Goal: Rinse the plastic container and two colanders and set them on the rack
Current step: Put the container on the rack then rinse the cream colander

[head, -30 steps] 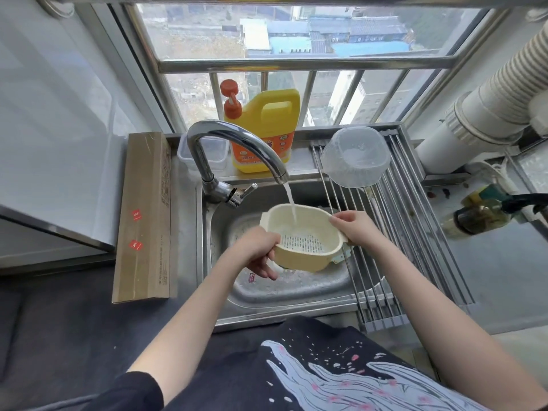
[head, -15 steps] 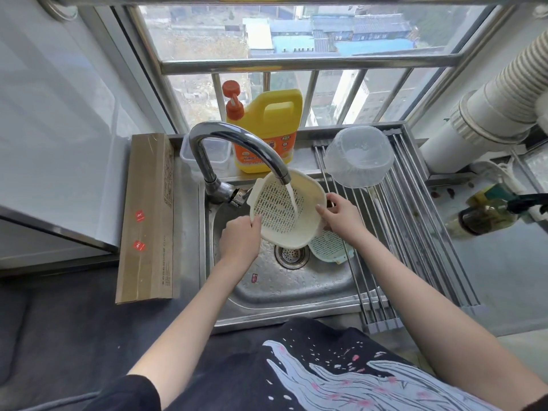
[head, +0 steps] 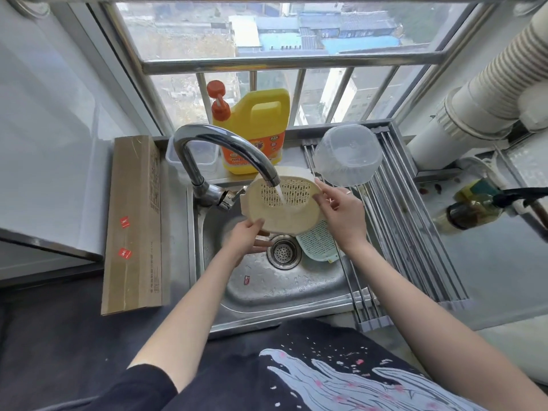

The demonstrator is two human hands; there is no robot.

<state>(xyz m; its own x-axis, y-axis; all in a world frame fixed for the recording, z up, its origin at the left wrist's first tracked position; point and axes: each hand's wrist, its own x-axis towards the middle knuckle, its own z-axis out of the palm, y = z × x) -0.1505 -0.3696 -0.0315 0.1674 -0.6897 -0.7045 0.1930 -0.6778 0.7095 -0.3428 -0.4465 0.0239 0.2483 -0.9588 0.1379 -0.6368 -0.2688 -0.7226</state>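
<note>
Bright window [head: 278, 28] daylight, wide-angle edge distortion

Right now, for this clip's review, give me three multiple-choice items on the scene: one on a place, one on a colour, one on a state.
1. Where is the clear plastic container?
A. in the sink
B. upside down on the drying rack
C. on the cardboard box

2. What colour is the colander lying in the sink?
A. pale green
B. red
C. black

3. What is the state of the faucet?
A. off
B. running
C. removed

Answers:
1 B, it rests base-up on the rack's bars.
2 A, the pale green colander lies beside the drain.
3 B, water streams onto the cream colander held by the left hand and right hand.
</note>
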